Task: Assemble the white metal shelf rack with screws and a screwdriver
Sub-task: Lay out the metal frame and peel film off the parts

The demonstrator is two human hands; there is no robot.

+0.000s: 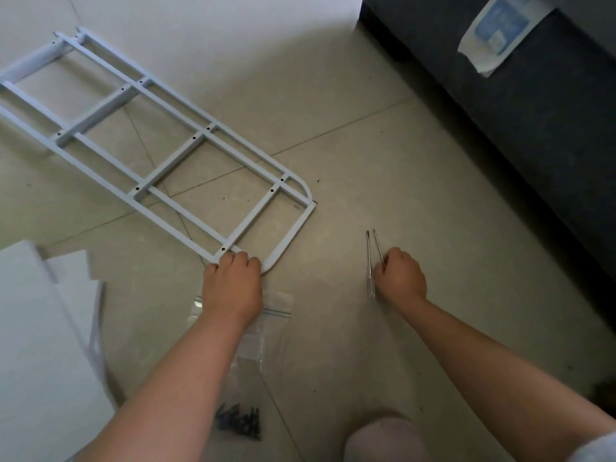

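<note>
A white metal side frame (156, 145) with several cross rungs lies flat on the tiled floor, running from the upper left to the centre. My left hand (231, 288) grips its rounded near corner. My right hand (400, 278) is curled round a screwdriver (378, 246) on the floor to the right; a second screwdriver (369, 261) with a clear handle lies beside it. A clear zip bag (260, 328) lies under my left forearm, and several dark screws (240, 421) show at its near end.
White foam packing sheets (40, 328) cover the floor at the left. A dark sofa (533, 128) stands at the right with a printed paper sheet (500, 31) on it. My knee (386, 438) shows at the bottom edge.
</note>
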